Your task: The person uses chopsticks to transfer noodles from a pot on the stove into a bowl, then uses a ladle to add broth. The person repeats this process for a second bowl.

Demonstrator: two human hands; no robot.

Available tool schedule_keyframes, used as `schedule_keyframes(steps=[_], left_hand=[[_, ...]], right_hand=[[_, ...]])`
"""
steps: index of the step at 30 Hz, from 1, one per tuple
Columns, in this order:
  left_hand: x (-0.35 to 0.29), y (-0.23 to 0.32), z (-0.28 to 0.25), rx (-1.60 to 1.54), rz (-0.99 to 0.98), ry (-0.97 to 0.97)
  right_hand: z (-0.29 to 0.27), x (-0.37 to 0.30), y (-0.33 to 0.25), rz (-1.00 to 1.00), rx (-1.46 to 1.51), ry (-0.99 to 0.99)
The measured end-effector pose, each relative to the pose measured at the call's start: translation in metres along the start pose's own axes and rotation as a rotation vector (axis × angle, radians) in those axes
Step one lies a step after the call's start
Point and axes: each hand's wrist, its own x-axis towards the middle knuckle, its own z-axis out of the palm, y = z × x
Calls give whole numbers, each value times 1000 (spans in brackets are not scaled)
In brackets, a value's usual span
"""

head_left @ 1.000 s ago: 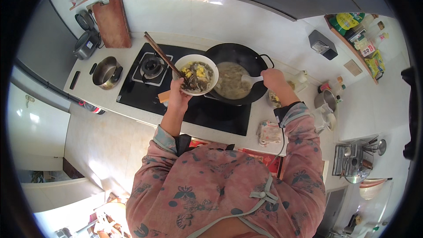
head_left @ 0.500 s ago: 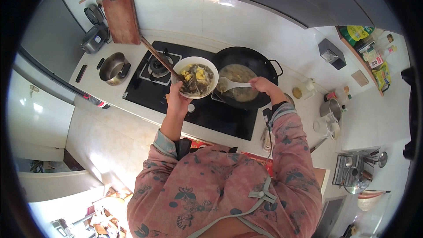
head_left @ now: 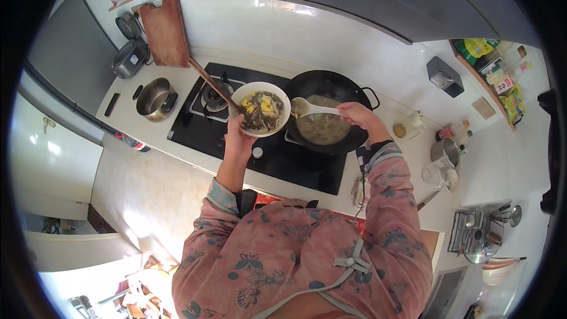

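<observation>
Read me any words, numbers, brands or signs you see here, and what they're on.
Nothing I can quote reliably.
Green-and-yellow package on wall shelf: lettering too small.
White-and-red carton: marks blurred.
Yellow packet: print blurred.
Pale label on grey cooker: too small.

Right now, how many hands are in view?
2: the left hand holds the white bowl, and the right hand grips the white ladle over the wok. I see no sign of a hidden third.
</observation>
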Motion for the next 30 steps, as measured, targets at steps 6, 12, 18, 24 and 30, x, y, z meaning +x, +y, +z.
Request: schedule_keyframes(steps=[6, 12, 18, 24, 30], left_hand=[[4, -10, 10, 11, -38, -7], [10, -22, 22, 27, -51, -54], [18, -36, 40, 48, -130, -134], [15, -50, 56, 74, -203, -149], [8, -54, 57, 95, -206, -156]], right_hand=[[-32, -38, -31, -60, -27, 44], [-57, -82, -67, -138, -121, 118], [-59, -120, -104, -157, -198, 143], [-22, -127, -123, -433, -698, 300], [34, -162, -131, -812, -1257, 652]])
